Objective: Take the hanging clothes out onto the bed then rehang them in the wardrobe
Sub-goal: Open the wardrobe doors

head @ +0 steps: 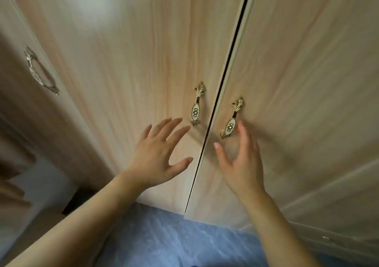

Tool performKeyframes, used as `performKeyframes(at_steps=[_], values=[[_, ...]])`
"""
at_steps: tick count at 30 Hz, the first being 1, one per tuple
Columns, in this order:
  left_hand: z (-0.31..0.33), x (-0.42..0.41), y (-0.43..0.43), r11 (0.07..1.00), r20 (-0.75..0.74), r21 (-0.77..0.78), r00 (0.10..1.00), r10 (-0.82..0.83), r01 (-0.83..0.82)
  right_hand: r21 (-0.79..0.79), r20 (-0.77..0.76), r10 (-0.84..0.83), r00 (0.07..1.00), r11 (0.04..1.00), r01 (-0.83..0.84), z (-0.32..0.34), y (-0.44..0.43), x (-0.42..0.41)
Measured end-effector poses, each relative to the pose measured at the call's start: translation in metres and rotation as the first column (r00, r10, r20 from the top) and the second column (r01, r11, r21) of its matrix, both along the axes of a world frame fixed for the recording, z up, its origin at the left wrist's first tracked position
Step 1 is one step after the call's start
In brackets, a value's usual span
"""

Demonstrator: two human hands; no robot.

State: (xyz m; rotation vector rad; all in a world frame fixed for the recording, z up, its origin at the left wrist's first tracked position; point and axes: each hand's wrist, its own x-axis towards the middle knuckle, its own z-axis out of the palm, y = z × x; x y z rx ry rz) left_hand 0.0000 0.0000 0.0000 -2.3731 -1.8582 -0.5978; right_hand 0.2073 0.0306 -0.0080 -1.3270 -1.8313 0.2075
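Observation:
Two light wood wardrobe doors fill the view, the left door [131, 78] and the right door [307, 86], with a thin dark gap between them. Each carries a gold handle with a white oval inlay: the left handle [197, 104] and the right handle [232, 119]. My left hand [158, 154] is open with fingers spread, its fingertips just left of the left handle. My right hand [240, 162] is open too, its fingers reaching up beside the right handle's lower end. Neither hand holds anything. No clothes or bed are in sight.
Another wardrobe door [24, 106] with a silver handle [40, 72] stands at the far left. A blue marbled floor [164, 242] lies below the doors. A dark object [80, 201] sits low at the left by the wardrobe's foot.

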Motion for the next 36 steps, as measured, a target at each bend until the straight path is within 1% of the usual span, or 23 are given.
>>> performKeyframes(at_steps=[2,5,7,9,11,14,16,18,20,22,24,27,29,33,34,36], values=[[0.01,-0.001,0.009,0.994,0.021,0.105,0.999,-0.025,0.023,0.082,-0.087,-0.016,0.996,0.996,0.023,0.007,0.008,-0.005],[0.02,-0.006,0.034,0.951,0.003,0.301,0.997,-0.073,0.069,0.204,-0.155,0.005,0.988,0.979,0.027,0.012,0.023,-0.014],[0.027,-0.006,0.052,0.914,-0.015,0.388,0.993,-0.121,0.117,0.211,-0.162,0.004,0.987,0.977,0.031,0.012,0.027,-0.019],[0.032,-0.006,0.068,0.887,-0.043,0.427,0.984,-0.176,0.177,0.198,-0.179,-0.036,0.983,0.978,0.072,0.009,0.024,-0.022],[0.033,-0.008,0.078,0.866,-0.113,0.445,0.974,-0.198,0.227,0.182,-0.211,-0.05,0.976,0.979,0.09,0.009,0.022,-0.028],[0.029,-0.015,0.094,0.809,-0.199,0.501,0.951,-0.238,0.307,0.209,-0.216,-0.087,0.973,0.969,0.133,0.007,0.024,-0.036],[0.029,-0.019,0.102,0.769,-0.232,0.526,0.931,-0.282,0.364,0.207,-0.233,-0.145,0.962,0.959,0.194,0.005,0.022,-0.04],[0.028,-0.025,0.109,0.718,-0.253,0.548,0.903,-0.347,0.429,0.177,-0.285,-0.215,0.934,0.946,0.272,0.003,0.017,-0.044],[0.03,-0.03,0.117,0.66,-0.266,0.561,0.863,-0.429,0.5,0.165,-0.333,-0.275,0.902,0.925,0.343,0.002,0.01,-0.048],[0.031,-0.033,0.124,0.624,-0.253,0.567,0.835,-0.489,0.538,0.163,-0.354,-0.318,0.879,0.905,0.393,0.003,0.002,-0.052],[0.03,-0.034,0.128,0.612,-0.223,0.57,0.82,-0.527,0.548,0.141,-0.39,-0.343,0.855,0.895,0.424,0.006,-0.005,-0.057],[0.027,-0.034,0.129,0.616,-0.188,0.569,0.816,-0.546,0.544,0.09,-0.44,-0.397,0.805,0.873,0.479,0.008,-0.021,-0.061],[0.027,-0.032,0.127,0.625,-0.178,0.528,0.794,-0.581,0.576,0.08,-0.435,-0.447,0.781,0.845,0.528,0.009,-0.034,-0.06],[0.034,-0.024,0.11,0.664,-0.156,0.385,0.755,-0.637,0.64,0.094,-0.395,-0.542,0.742,0.779,0.619,0.009,-0.064,-0.051],[0.035,-0.02,0.106,0.652,-0.137,0.354,0.727,-0.673,0.671,0.106,-0.377,-0.56,0.738,0.765,0.635,0.007,-0.07,-0.048],[0.042,-0.012,0.099,0.596,-0.07,0.303,0.641,-0.765,0.744,0.121,-0.378,-0.578,0.723,0.743,0.658,0.007,-0.08,-0.046]])
